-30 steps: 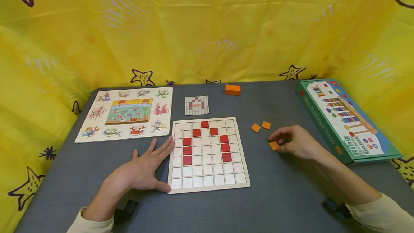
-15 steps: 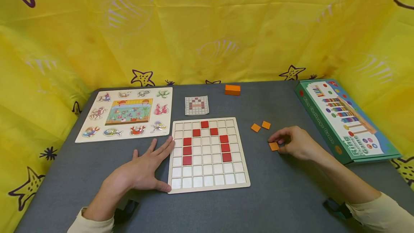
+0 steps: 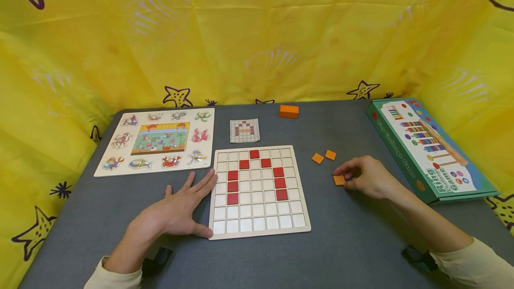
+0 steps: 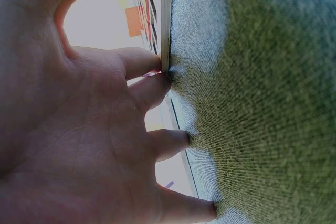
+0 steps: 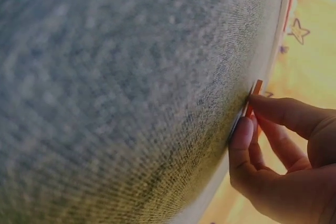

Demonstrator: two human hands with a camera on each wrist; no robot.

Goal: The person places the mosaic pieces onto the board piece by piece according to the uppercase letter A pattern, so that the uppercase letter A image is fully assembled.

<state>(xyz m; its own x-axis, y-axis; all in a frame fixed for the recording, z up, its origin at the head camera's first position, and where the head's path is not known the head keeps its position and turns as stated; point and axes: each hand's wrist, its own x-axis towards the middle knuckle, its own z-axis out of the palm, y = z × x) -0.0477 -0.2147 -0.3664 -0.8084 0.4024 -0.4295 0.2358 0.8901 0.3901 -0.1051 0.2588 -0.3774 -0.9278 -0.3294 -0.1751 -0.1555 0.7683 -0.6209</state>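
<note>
A wooden grid board (image 3: 260, 237) lies in the middle of the table, with several red square tiles (image 3: 233, 187) set in an arch shape in its cells. My left hand (image 3: 179, 211) is spread beside the board, its fingertips and thumb at the left edge; in the left wrist view the fingers (image 4: 170, 143) reach down to the cloth. To the right of the board, my right hand (image 3: 367, 177) pinches an orange square tile (image 3: 339, 180) between thumb and fingers, low at the tabletop. The right wrist view shows this tile (image 5: 255, 94) edge-on. Two more orange tiles (image 3: 317, 158) lie just beyond it.
A small printed pattern card (image 3: 245, 130) sits behind the board. An orange block (image 3: 289, 111) stands at the back. A sea-animal picture board (image 3: 120, 159) lies at the back left, a green game box (image 3: 433, 150) at the right. Yellow curtain (image 3: 257, 35) encloses the table.
The orange tile in my right fingers has turned slightly and shifted a touch to the left. My left hand has stayed in place at the board's edge.
</note>
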